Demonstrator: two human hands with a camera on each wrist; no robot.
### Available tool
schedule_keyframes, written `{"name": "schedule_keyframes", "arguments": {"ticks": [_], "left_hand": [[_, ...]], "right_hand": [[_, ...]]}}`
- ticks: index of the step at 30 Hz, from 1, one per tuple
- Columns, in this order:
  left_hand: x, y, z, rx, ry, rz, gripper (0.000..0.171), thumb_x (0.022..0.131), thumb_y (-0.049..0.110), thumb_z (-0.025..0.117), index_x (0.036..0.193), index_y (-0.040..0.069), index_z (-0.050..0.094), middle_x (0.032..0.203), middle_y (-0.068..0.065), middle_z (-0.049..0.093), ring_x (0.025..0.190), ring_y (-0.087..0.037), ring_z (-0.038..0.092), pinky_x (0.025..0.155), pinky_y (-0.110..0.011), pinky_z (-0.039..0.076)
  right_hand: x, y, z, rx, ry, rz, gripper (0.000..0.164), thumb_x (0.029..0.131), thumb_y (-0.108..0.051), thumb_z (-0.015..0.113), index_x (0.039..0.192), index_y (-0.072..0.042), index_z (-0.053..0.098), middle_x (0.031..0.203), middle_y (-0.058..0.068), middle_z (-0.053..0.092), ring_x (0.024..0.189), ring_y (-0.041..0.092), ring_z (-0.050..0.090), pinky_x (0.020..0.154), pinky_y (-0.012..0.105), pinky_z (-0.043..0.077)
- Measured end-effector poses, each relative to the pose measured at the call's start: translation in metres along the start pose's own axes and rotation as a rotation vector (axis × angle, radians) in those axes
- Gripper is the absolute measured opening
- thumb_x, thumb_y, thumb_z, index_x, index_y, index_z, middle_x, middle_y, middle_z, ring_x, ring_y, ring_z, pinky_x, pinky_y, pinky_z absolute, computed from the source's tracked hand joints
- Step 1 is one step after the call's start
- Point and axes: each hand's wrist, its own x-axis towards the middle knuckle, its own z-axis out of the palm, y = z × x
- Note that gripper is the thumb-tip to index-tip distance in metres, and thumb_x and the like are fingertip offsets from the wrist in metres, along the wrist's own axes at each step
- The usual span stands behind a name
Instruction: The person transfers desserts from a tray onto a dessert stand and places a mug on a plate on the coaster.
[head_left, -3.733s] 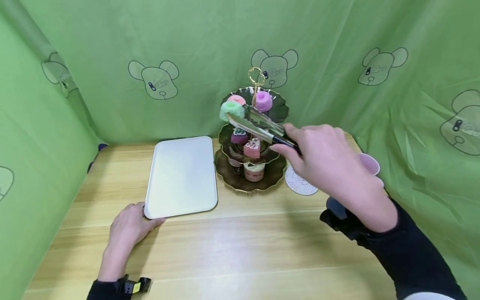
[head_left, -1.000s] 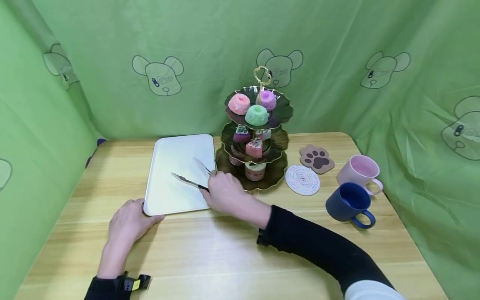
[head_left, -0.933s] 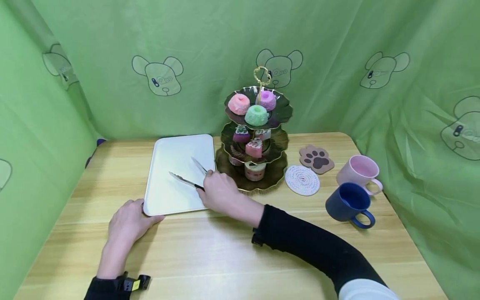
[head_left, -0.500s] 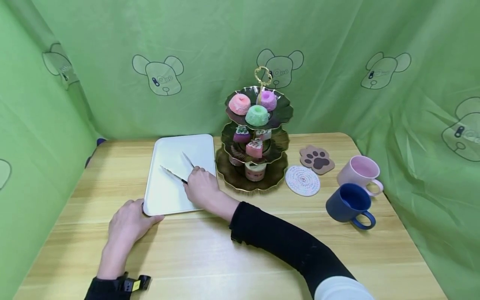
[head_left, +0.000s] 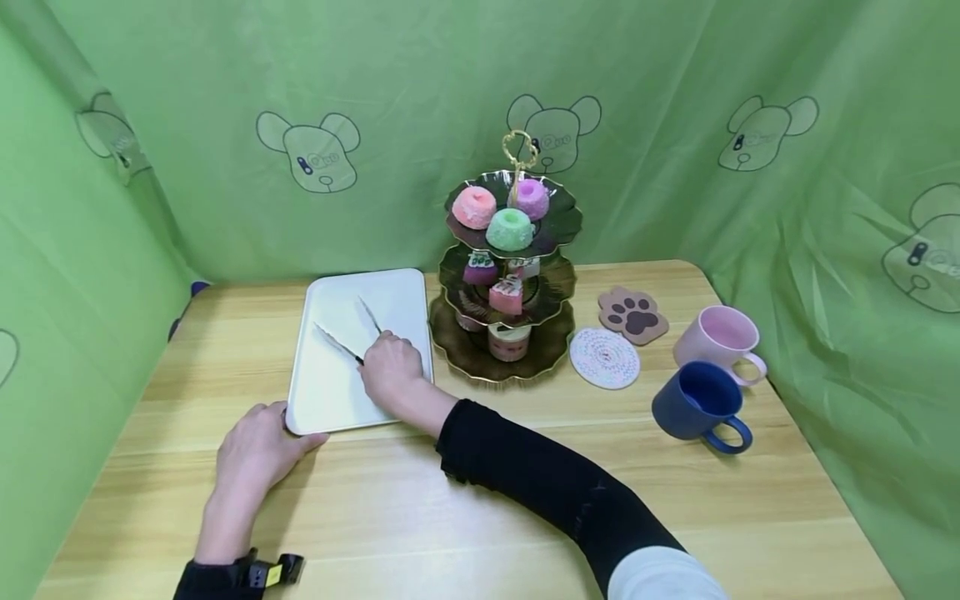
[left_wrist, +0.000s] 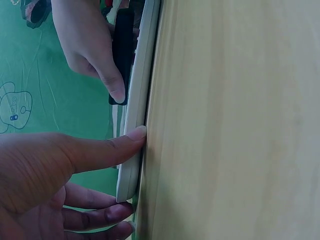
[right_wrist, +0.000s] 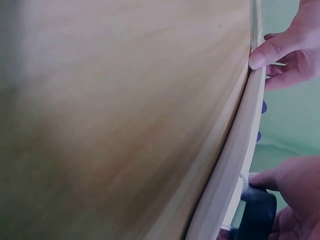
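Observation:
My left hand holds the near left corner of a white rectangular tray. In the left wrist view its thumb presses the tray's rim, with the fingers round the corner. Over the tray's right half, my right hand grips the black handle of metal tongs. The two tong arms are spread apart, tips low over the tray, nothing between them. In the left wrist view the dark tong handle stands just above the rim, thumb on it; the right wrist view shows the handle blurred.
Right of the tray stands a three-tier dark stand with pink, purple and green ring cakes, cake slices and round cakes. Further right lie a round woven coaster and a paw coaster, near pink and blue mugs.
Earlier the tongs held the green cake at the stand; it now sits on the top tier. My right hand has carried the tongs left over the tray. My left hand stays put.

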Motion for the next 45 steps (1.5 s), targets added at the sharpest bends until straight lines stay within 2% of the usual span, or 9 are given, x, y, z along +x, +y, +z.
{"name": "schedule_keyframes", "arguments": {"ticks": [9,15,20,25,29,33,36,41,45], "left_hand": [[0.001,-0.001,-0.001,0.0,-0.02,-0.013,0.064,0.081,0.047,0.09,0.111,-0.005,0.071,0.099,-0.028,0.068,0.092,-0.046,0.066,0.07,-0.058,0.052],[0.003,-0.001,-0.001,-0.004,-0.018,-0.013,0.062,0.08,0.047,0.091,0.109,-0.005,0.071,0.097,-0.027,0.068,0.091,-0.045,0.066,0.068,-0.056,0.051],[0.005,-0.002,-0.003,-0.005,0.002,0.003,0.062,0.08,0.046,0.091,0.108,-0.006,0.071,0.097,-0.027,0.068,0.089,-0.044,0.066,0.066,-0.054,0.051],[0.005,0.0,-0.005,-0.002,-0.013,0.0,0.064,0.08,0.047,0.091,0.109,-0.007,0.071,0.099,-0.029,0.069,0.09,-0.047,0.066,0.068,-0.057,0.052],[0.001,0.002,-0.005,0.012,-0.059,-0.02,0.074,0.081,0.051,0.089,0.12,-0.008,0.067,0.104,-0.03,0.065,0.094,-0.048,0.064,0.073,-0.059,0.052],[-0.004,0.006,-0.006,0.023,-0.082,-0.013,0.094,0.08,0.058,0.087,0.137,-0.01,0.056,0.113,-0.034,0.059,0.097,-0.051,0.06,0.074,-0.061,0.052],[-0.01,0.012,-0.01,0.016,-0.045,0.015,0.105,0.081,0.062,0.086,0.147,-0.01,0.047,0.125,-0.039,0.053,0.107,-0.056,0.055,0.074,-0.065,0.052],[-0.019,0.028,-0.017,-0.008,0.114,0.113,0.098,0.086,0.054,0.085,0.152,-0.008,0.046,0.144,-0.037,0.047,0.128,-0.058,0.046,0.086,-0.075,0.047],[-0.024,0.041,-0.015,-0.018,0.25,0.231,0.088,0.09,0.054,0.08,0.147,-0.008,0.053,0.146,-0.035,0.05,0.133,-0.056,0.047,0.095,-0.076,0.045]], "right_hand": [[0.004,-0.003,-0.001,0.004,-0.025,-0.023,0.049,0.103,-0.056,0.061,0.12,-0.013,0.078,0.107,0.001,0.068,0.093,0.014,0.071,0.07,0.029,0.061],[0.005,-0.004,0.002,-0.054,-0.01,-0.034,0.049,0.102,-0.058,0.063,0.118,-0.014,0.079,0.104,0.001,0.068,0.089,0.013,0.07,0.066,0.026,0.06],[0.007,-0.005,0.003,-0.094,0.007,-0.02,0.056,0.102,-0.061,0.06,0.119,-0.011,0.077,0.103,0.003,0.065,0.087,0.015,0.069,0.065,0.026,0.059],[0.003,0.001,0.001,-0.022,-0.006,-0.024,0.06,0.101,-0.064,0.059,0.118,-0.009,0.078,0.102,0.005,0.065,0.09,0.019,0.07,0.069,0.029,0.061],[-0.01,0.011,-0.01,0.056,0.004,-0.037,0.063,0.101,-0.066,0.058,0.114,-0.008,0.078,0.1,0.005,0.065,0.09,0.022,0.071,0.069,0.033,0.06],[-0.04,0.034,-0.03,0.099,0.049,-0.085,0.06,0.102,-0.066,0.055,0.105,-0.009,0.077,0.094,0.004,0.068,0.085,0.023,0.072,0.062,0.036,0.058],[-0.066,0.061,-0.045,0.119,0.087,-0.115,0.057,0.103,-0.063,0.056,0.097,-0.009,0.074,0.091,0.007,0.067,0.08,0.026,0.07,0.057,0.038,0.057],[-0.103,0.116,-0.059,0.194,0.16,-0.111,0.05,0.104,-0.055,0.061,0.094,-0.007,0.073,0.088,0.01,0.066,0.079,0.031,0.069,0.059,0.043,0.057],[-0.123,0.164,-0.058,0.259,0.229,-0.068,0.04,0.104,-0.047,0.066,0.094,-0.008,0.073,0.082,0.011,0.067,0.074,0.032,0.068,0.06,0.046,0.056]]}}
